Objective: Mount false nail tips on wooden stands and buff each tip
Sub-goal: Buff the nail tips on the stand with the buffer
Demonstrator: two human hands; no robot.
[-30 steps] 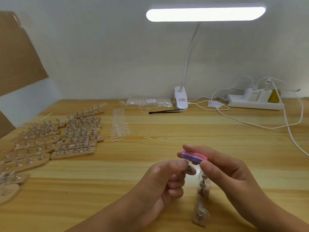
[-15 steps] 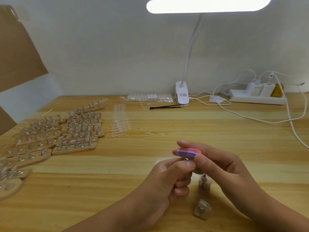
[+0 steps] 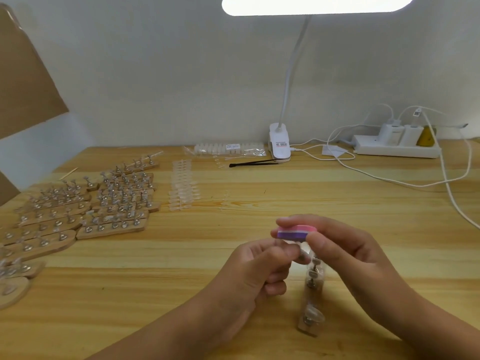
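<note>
My right hand (image 3: 345, 253) pinches a pink and purple buffer block (image 3: 296, 232) between thumb and fingers, held flat just above my left fingertips. My left hand (image 3: 262, 268) pinches a clear nail tip on its peg (image 3: 303, 252) at the far end of a wooden stand (image 3: 311, 305). The stand lies on the table, pointing away from me, with several metal pegs and clear tips along it. Its far end is hidden behind my fingers.
Many wooden stands with mounted tips (image 3: 78, 211) cover the table's left side. Rows of loose clear tips (image 3: 183, 189) lie beside them. At the back are a bag of tips (image 3: 231, 149), black tweezers (image 3: 253, 162), a clip lamp (image 3: 280, 142), a power strip (image 3: 397, 149) and white cables (image 3: 389, 178).
The view has shifted and my hands sit slightly differently in frame. The buffer block stays over the tip between my left fingertips; more of the stand shows below my hands than half a second ago.
</note>
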